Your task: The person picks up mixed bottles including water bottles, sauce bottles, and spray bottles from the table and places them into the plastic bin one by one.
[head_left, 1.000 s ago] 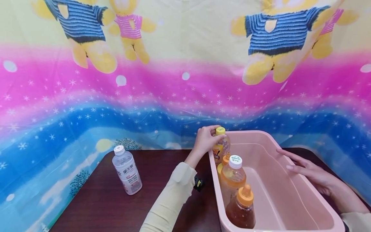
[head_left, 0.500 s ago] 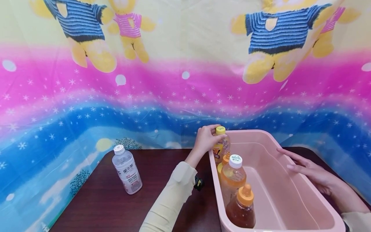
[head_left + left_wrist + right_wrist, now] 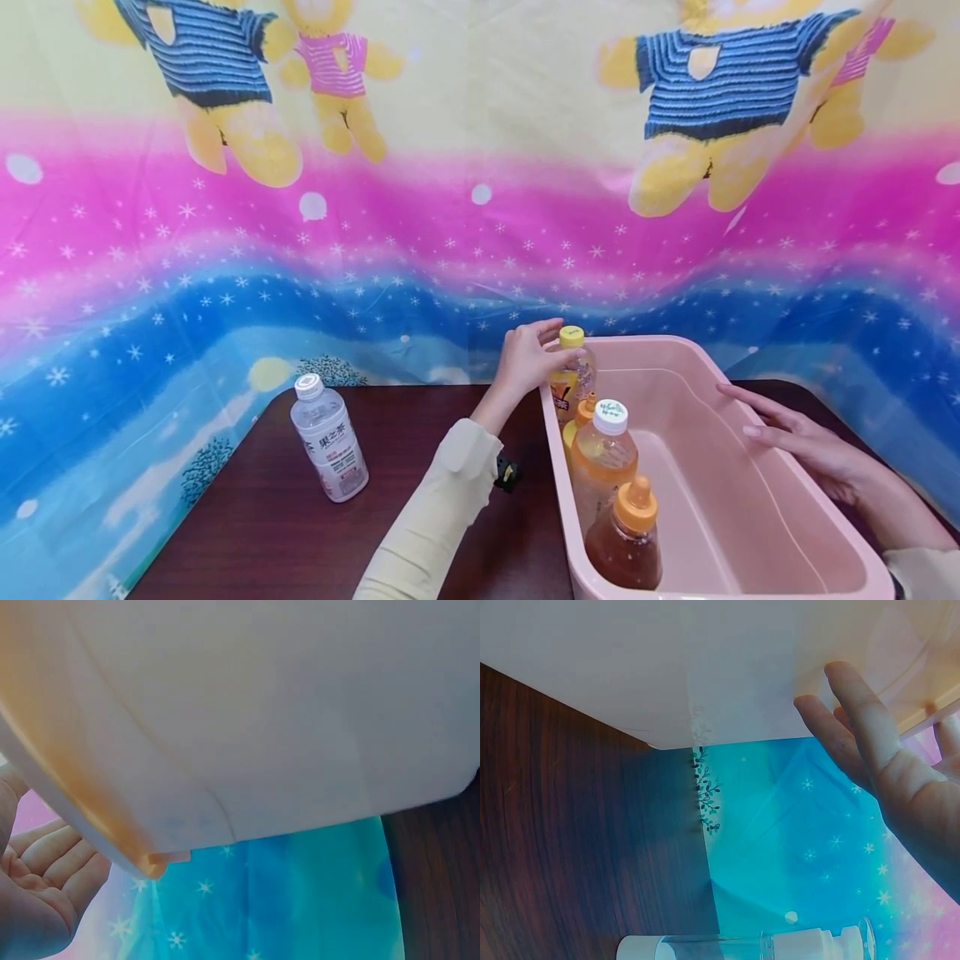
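In the head view my left hand (image 3: 527, 358) is at the back left corner of the pink plastic tub (image 3: 682, 350), its fingers spread beside the yellow cap of a drink bottle (image 3: 572, 367). In the left wrist view that hand shows loosely bent fingers at the tub's rim. My right hand (image 3: 817, 458) rests on the tub's right side, two digits over the rim and other fingers against the outer wall (image 3: 847, 712). Along the tub's left wall also stand a small yellow bottle (image 3: 572, 432), a white-capped bottle of amber liquid (image 3: 606, 454) and an orange-capped brown bottle (image 3: 626, 550).
A white-capped bottle with a pale label (image 3: 330, 442) stands on the dark wooden table (image 3: 420, 467), left of the tub. A clear cylinder with white ends (image 3: 712, 947) lies low in the right wrist view. A printed cloth (image 3: 465, 217) hangs behind the table.
My left hand has let go of the yellow-capped bottle, its fingers spreading and shifting slightly left. The bottle stays in the tub's corner. My right hand has not moved.
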The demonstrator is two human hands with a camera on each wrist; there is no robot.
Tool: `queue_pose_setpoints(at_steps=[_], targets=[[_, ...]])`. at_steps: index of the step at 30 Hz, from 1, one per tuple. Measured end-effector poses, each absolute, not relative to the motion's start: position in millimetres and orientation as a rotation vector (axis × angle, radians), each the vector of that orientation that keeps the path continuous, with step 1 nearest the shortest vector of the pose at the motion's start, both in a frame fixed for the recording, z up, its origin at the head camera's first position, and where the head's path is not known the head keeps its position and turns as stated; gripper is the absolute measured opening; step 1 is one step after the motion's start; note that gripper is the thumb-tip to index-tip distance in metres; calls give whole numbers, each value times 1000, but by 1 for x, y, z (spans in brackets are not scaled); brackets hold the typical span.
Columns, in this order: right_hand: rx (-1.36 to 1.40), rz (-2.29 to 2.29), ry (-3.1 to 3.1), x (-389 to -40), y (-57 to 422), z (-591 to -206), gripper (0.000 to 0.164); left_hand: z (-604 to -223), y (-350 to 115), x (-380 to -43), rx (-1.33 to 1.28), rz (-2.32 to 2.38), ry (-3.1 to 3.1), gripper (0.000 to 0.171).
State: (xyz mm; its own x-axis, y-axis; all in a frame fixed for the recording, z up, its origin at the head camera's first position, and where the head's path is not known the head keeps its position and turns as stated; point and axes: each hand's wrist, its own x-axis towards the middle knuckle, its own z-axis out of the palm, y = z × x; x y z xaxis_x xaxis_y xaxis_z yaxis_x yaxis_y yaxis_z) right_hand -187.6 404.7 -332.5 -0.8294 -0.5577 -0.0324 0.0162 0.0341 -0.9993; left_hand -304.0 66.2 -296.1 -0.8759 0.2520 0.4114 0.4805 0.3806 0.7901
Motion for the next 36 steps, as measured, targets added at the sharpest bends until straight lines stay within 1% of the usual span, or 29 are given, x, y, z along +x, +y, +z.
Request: queue_pose_setpoints(at_steps=[6, 13, 23, 36], targets=[[-544, -1850, 1886, -187, 404, -332, 53, -295, 57, -302, -621, -1409, -2420, 60], [-555, -1863, 1852, -188, 404, -332, 53, -294, 45, -300, -642, -1324, -2392, 61], [-560, -1832, 1913, -187, 405, -331, 54, -296, 27, -297, -583, -1375, -2369, 58], [-571, -1847, 1884, -188, 404, -332, 53, -293, -2, -291, -599, -1379, -2304, 56]])
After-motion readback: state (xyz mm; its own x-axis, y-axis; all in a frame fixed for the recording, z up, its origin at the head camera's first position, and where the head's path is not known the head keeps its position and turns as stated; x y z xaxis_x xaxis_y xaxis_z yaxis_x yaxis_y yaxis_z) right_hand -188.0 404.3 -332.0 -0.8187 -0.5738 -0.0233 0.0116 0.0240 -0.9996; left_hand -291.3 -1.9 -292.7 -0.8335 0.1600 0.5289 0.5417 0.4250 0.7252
